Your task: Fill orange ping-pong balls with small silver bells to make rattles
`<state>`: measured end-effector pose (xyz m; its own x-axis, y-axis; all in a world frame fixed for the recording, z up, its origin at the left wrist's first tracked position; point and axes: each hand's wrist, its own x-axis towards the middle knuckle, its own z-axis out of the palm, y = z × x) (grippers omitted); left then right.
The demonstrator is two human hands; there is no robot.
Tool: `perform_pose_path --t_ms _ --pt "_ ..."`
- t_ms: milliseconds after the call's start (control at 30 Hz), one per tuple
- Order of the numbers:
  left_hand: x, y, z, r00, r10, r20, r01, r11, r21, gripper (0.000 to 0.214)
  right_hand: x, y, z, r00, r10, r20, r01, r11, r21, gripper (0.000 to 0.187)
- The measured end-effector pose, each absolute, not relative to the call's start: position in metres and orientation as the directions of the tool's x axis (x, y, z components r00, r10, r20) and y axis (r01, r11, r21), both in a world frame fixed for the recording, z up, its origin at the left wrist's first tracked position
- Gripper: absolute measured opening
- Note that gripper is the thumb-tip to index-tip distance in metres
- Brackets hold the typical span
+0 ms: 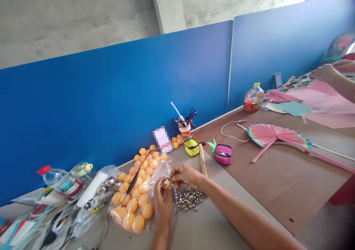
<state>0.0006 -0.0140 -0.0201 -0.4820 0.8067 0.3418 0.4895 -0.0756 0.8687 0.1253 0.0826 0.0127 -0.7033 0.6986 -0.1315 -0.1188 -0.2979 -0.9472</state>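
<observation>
My left hand [163,202] is closed round a small shiny silver ball [166,184] with an orange-gold patch on it. At the ball's right side, the fingers of my right hand [187,175] are pinched together; whatever is between them is too small to make out. Just below lie many small shiny metal bells or beads [190,199] in a loose pile. Left of my hands, a clear plastic bag [159,172] contains several orange balls [138,223], with a dark, slender tool [135,180] lying over them.
Beyond my hands are a wooden-handled hammer [203,160], a yellow pouch [191,147] and a magenta pouch [223,154]. Bottles [62,181] and clutter fill the left. A pink paper fan [273,135] lies right, near a drink bottle [253,98]; another person's hand [323,72] is farther off.
</observation>
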Motion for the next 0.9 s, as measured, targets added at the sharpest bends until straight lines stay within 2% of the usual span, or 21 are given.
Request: perform_pose_path --t_ms 167,567,900 --pt "0.001 -0.013 -0.023 -0.49 0.812 0.316 0.489 -0.044 0.871 0.041 0.121 0.081 0.007 -0.685 0.721 -0.103 -0.057 -0.193 -0.979 0.002" --pt "0.0 -0.012 -0.025 -0.465 0.809 0.36 0.533 -0.069 0.844 0.036 0.122 0.072 0.024 -0.625 0.774 -0.097 0.108 -0.037 -0.993 0.009" --pt "0.0 -0.011 -0.028 -0.447 0.814 0.369 0.568 -0.061 0.821 0.036 0.126 0.073 0.026 -0.648 0.75 -0.135 0.164 -0.036 -0.986 0.01"
